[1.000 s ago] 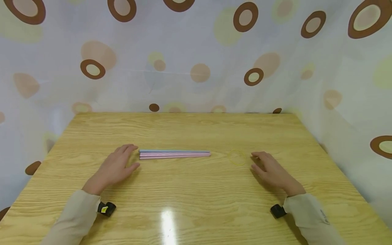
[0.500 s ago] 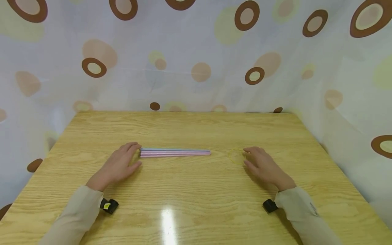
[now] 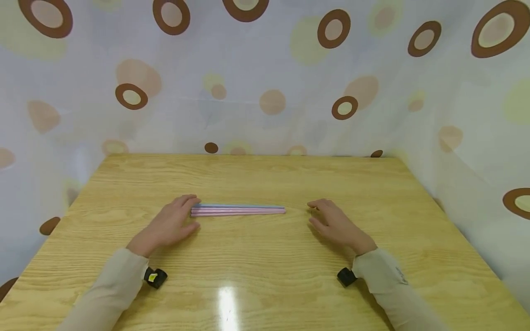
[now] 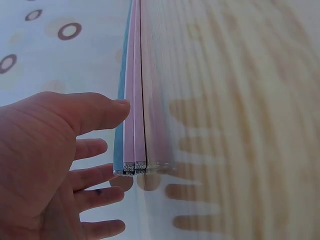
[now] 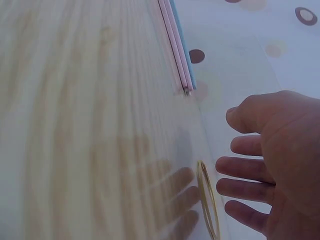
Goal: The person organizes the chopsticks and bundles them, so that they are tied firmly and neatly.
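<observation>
A small row of thin pink and blue sticks [image 3: 238,210] lies side by side across the table. My left hand [image 3: 169,225] is at their left end, thumb on the near side and fingers on the far side, not closed. In the left wrist view the stick ends [image 4: 131,169] look silvery and sit by the spread fingers. My right hand [image 3: 337,227] hovers right of the sticks' other end, fingers loosely bent and holding nothing. Beneath it is a thin yellow rubber band [image 5: 201,182], which the hand mostly covers in the head view.
The wood-grain table [image 3: 265,257] reflects a bright light near its front. Behind and beside it hangs a pale curtain [image 3: 240,55] with brown and beige ovals. A small black camera [image 3: 156,278] is strapped at the left wrist, another [image 3: 346,277] at the right.
My right hand has moved left, from beside the rubber band to over it. The left hand has shifted slightly right onto the sticks' end. The sticks stay in place.
</observation>
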